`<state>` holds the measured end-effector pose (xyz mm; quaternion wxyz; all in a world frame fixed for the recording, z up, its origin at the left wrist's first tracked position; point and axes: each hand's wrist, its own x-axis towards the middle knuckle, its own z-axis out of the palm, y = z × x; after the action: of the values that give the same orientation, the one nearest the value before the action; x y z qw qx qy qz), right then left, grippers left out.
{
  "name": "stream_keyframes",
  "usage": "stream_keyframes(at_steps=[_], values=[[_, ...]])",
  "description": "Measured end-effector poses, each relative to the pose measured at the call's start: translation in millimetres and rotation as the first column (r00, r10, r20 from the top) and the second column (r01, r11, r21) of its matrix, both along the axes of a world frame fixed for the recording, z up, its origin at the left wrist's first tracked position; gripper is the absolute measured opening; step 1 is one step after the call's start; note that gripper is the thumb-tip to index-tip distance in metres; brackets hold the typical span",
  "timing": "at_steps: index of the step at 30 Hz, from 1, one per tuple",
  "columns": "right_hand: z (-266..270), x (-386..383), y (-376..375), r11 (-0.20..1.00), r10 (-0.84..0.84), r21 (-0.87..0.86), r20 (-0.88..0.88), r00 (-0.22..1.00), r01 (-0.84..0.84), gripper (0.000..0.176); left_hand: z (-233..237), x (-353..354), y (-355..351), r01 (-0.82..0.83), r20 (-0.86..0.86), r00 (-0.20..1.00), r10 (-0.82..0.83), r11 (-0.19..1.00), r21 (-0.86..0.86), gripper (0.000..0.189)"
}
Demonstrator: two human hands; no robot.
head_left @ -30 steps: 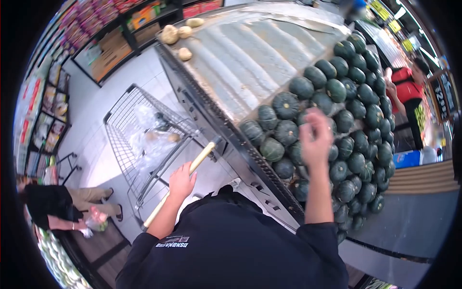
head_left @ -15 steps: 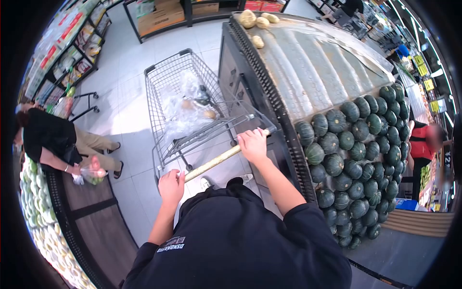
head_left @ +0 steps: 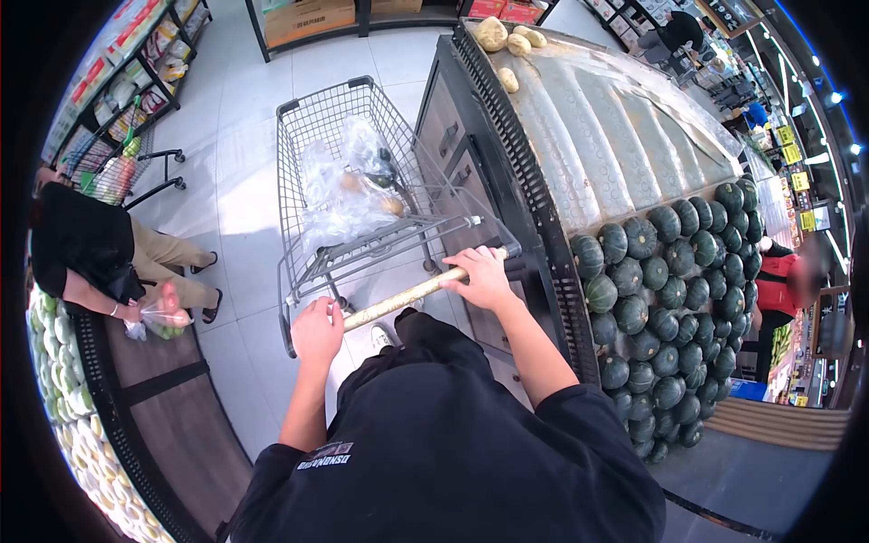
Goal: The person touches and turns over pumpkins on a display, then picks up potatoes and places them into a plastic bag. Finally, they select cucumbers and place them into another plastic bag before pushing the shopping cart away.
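Note:
In the head view, a grey wire shopping cart [head_left: 328,94] stands in front of me. Both my hands rest on its pale yellow, patterned handle [head_left: 398,304]. At the left end, my left hand [head_left: 318,331] curls round the bar. My right hand [head_left: 481,277] grips it near the right end, thumb pointing inward. Inside the basket lie clear plastic bags [head_left: 319,195] with dark green and brownish produce, its exact kind hard to make out.
Close on the right is a display stand [head_left: 534,195] with stacked green pumpkins [head_left: 670,324] and several pale roots [head_left: 491,34]. On the left, a person [head_left: 86,240] holds a bag of produce [head_left: 166,314] beside another cart [head_left: 116,176]. A person in red [head_left: 780,271] stands far right.
The display and its pumpkins have shifted slightly in view, and my feet have moved in a step. Both hands stay on the handle. The person on the left appears slightly farther left.

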<state>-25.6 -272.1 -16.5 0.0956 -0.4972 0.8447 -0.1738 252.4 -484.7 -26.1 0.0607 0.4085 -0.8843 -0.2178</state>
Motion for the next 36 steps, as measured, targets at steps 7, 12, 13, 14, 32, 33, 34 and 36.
stream_keyframes(at_steps=[7, 12, 13, 14, 32, 33, 34, 36], values=[[-0.4, -22.4, -26.1, 0.993, 0.086, 0.089, -0.043, 0.995, -0.082, 0.057, 2.4, -20.1, -27.4, -0.098, 0.034, 0.995, 0.093, 0.983, 0.155, 0.017], [-17.7, -43.1, -43.0, 0.993, 0.097, -0.064, -0.045, 0.994, -0.100, 0.057, -14.7, -62.8, -59.5, 0.016, -0.163, 0.987, -0.003, 0.996, 0.082, 0.015], [-17.2, -46.8, -48.6, 0.989, 0.080, -0.119, -0.045, 0.996, -0.085, 0.057, -12.8, -77.6, -65.7, 0.072, -0.255, 0.965, -0.055, 0.996, 0.059, 0.014], [-17.6, -51.1, -54.6, 0.982, 0.058, -0.174, -0.046, 0.997, -0.066, 0.057, -10.9, -93.1, -71.6, 0.081, -0.294, 0.954, -0.056, 0.994, 0.076, 0.014], [-4.5, -113.1, -136.5, 1.000, -0.020, -0.003, 0.138, 0.990, 0.021, 0.059, -236.7, -332.2, -298.5, 0.246, 0.198, 0.918, -0.344, 0.885, 0.394, 0.047], [-2.3, -115.4, -138.8, 0.999, -0.040, 0.037, 0.165, 0.985, 0.035, 0.059, -258.8, -343.4, -304.4, 0.194, 0.268, 0.920, -0.287, 0.925, 0.326, 0.049], [0.2, -117.7, -141.1, 0.994, -0.048, 0.102, 0.163, 0.986, 0.032, 0.058, -273.1, -356.9, -308.6, 0.146, 0.331, 0.916, -0.227, 0.957, 0.251, 0.052], [0.6, -123.5, -145.3, 0.992, -0.066, 0.122, 0.179, 0.982, 0.044, 0.058, -291.9, -380.3, -312.2, -0.058, 0.417, 0.908, -0.052, 0.967, 0.248, 0.053]])
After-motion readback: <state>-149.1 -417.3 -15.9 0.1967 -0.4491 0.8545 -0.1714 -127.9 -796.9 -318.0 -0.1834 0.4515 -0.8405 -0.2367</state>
